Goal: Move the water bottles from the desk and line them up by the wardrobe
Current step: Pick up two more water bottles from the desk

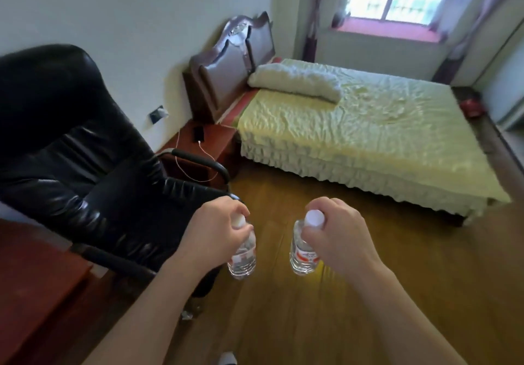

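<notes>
**Two bottles off the table, on their way**

The left hand (215,228) was curled round the neck of one water bottle (242,259), fingers pinched just under its cap. The right hand (334,234) gripped the cap of a second bottle (302,254) the same way. Both bottles hung upright over the wooden floor (397,279), near each other but apart, clear of the table (34,279) edge and beside the black chair (71,137). This looked like the carrying step. The next move would call for reaching the wardrobe, which could not be told for certain here, then lowering both bottles and standing them side by side in a row
</notes>
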The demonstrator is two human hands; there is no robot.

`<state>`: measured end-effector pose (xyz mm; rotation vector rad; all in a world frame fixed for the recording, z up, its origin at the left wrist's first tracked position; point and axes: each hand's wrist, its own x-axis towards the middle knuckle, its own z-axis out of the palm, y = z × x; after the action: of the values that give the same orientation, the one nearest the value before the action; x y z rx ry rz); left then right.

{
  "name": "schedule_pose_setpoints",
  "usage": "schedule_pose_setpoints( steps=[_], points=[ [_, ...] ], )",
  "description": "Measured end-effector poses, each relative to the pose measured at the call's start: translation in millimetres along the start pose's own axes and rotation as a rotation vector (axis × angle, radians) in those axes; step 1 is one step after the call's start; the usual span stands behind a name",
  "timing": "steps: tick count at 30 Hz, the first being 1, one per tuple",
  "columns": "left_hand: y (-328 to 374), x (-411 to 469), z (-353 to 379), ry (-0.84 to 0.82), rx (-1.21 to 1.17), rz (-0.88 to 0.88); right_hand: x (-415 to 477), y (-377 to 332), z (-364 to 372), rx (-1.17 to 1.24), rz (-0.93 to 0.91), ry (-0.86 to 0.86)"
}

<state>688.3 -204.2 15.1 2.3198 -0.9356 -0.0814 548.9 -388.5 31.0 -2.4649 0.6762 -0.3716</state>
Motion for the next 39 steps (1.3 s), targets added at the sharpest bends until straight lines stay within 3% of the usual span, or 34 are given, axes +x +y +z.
schedule_pose_setpoints(
  steps=[17,27,39],
  points=[
    [155.0,184.6,160.5,-0.362,-0.071,0.509,26.7,176.8,-97.0,-0.028,0.529,0.412],
    [267.4,262.1,264.0,-0.563,-0.101,0.668,30.6,273.9,-155.8,0.0,0.777,0.58],
    [437.3,315.8,409.6,-0.691,-0.147,0.779,34.4,427.8,-255.5,-0.052,0.898,0.631]
  ],
)
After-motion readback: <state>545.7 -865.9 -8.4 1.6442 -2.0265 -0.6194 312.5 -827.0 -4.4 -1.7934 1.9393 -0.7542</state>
